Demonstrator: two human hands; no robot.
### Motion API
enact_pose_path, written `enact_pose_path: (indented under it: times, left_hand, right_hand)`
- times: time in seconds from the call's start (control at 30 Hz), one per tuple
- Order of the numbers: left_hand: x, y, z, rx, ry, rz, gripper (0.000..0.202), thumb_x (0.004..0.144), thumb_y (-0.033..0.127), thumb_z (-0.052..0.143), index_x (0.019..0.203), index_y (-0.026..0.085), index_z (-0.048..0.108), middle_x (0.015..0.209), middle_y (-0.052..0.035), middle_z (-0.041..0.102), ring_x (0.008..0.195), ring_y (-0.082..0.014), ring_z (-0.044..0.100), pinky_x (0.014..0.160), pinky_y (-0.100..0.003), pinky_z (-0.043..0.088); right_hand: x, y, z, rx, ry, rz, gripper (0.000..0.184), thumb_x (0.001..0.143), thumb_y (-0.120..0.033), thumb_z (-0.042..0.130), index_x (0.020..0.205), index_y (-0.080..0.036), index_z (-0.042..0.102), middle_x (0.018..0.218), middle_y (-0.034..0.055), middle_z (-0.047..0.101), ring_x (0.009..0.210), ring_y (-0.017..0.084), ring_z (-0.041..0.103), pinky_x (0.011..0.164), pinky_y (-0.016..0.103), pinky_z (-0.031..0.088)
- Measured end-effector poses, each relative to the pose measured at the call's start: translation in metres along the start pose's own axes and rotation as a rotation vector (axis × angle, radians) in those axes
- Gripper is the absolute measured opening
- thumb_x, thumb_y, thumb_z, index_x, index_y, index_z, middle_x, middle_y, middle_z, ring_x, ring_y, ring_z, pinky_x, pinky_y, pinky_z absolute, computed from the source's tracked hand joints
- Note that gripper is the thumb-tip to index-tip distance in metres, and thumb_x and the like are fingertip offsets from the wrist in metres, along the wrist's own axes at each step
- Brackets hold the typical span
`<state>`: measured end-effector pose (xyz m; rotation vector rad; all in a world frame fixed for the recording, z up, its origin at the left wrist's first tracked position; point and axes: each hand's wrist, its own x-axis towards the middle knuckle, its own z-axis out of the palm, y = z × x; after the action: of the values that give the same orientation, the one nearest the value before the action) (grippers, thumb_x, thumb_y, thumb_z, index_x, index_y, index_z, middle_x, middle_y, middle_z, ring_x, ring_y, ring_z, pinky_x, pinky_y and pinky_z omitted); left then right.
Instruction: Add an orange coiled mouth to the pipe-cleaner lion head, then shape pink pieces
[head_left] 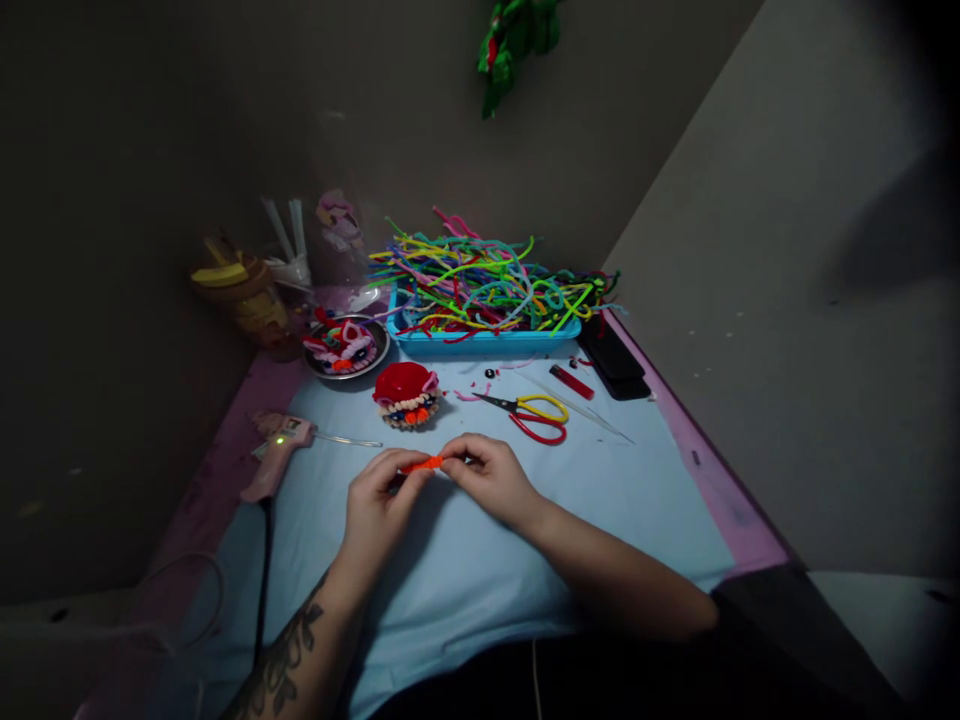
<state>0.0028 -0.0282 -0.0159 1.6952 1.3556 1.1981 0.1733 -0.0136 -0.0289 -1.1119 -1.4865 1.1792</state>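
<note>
An orange pipe cleaner piece (426, 464) stretches between my two hands, low over the pale blue cloth. My left hand (381, 497) pinches its left end between thumb and fingers. At its right end my right hand (489, 478) pinches it the same way. Fingers cover both ends, so its full shape is hidden. Just beyond my hands sits a small red-topped figure (406, 392) with a cream fringe, blue eye-like spots and orange bits at its front. Scissors (536, 413) with one yellow and one red handle lie to the right, blades partly apart.
A pink glue gun (279, 455) with a green light lies left, its cord running toward me. At the back stands a blue tray (487, 343) heaped with pipe cleaners. A metal bowl (384, 345) holds another figure. A red lighter (572, 382) and black phone-like object (611, 358) lie right.
</note>
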Motion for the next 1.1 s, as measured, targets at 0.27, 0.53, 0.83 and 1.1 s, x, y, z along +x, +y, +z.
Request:
enact_pose_path:
  times: [0.27, 0.53, 0.83, 1.1]
  left_hand:
    - [0.0029, 0.0022, 0.0020, -0.173, -0.045, -0.274, 0.018, 0.075, 0.034, 0.070, 0.079, 0.017, 0.074, 0.075, -0.0041, 0.073, 0.064, -0.0154, 0.062, 0.057, -0.024, 0.048]
    - [0.0036, 0.0001, 0.0015, -0.253, -0.052, -0.379, 0.021, 0.071, 0.036, 0.072, 0.080, 0.017, 0.074, 0.073, -0.0042, 0.073, 0.060, -0.0141, 0.060, 0.056, -0.024, 0.048]
    - [0.0020, -0.0006, 0.0032, -0.274, -0.062, -0.355, 0.025, 0.069, 0.033, 0.075, 0.087, 0.016, 0.074, 0.081, -0.0070, 0.075, 0.070, -0.0182, 0.067, 0.063, -0.029, 0.054]
    - [-0.0024, -0.0038, 0.0016, -0.176, 0.062, -0.187, 0.030, 0.074, 0.033, 0.073, 0.101, 0.019, 0.070, 0.095, -0.0070, 0.073, 0.085, -0.0201, 0.069, 0.069, -0.031, 0.058]
  right_hand:
    - [0.0001, -0.0036, -0.0025, -0.182, 0.021, -0.161, 0.008, 0.085, -0.019, 0.062, 0.081, -0.019, 0.069, 0.078, 0.0017, 0.068, 0.075, 0.014, 0.063, 0.070, 0.025, 0.048]
    - [0.0009, -0.0017, -0.0046, -0.175, -0.001, -0.197, 0.007, 0.087, -0.021, 0.062, 0.085, -0.020, 0.069, 0.080, 0.0022, 0.068, 0.077, 0.015, 0.064, 0.068, 0.025, 0.050]
    - [0.0013, -0.0038, -0.0060, -0.180, 0.006, -0.329, 0.009, 0.087, -0.016, 0.062, 0.085, -0.021, 0.068, 0.081, 0.0026, 0.066, 0.079, 0.015, 0.062, 0.072, 0.028, 0.049]
    - [0.0033, -0.0003, -0.0069, -0.016, 0.111, -0.068, 0.008, 0.082, -0.027, 0.065, 0.079, -0.020, 0.065, 0.079, 0.0019, 0.063, 0.076, 0.015, 0.061, 0.063, 0.025, 0.049]
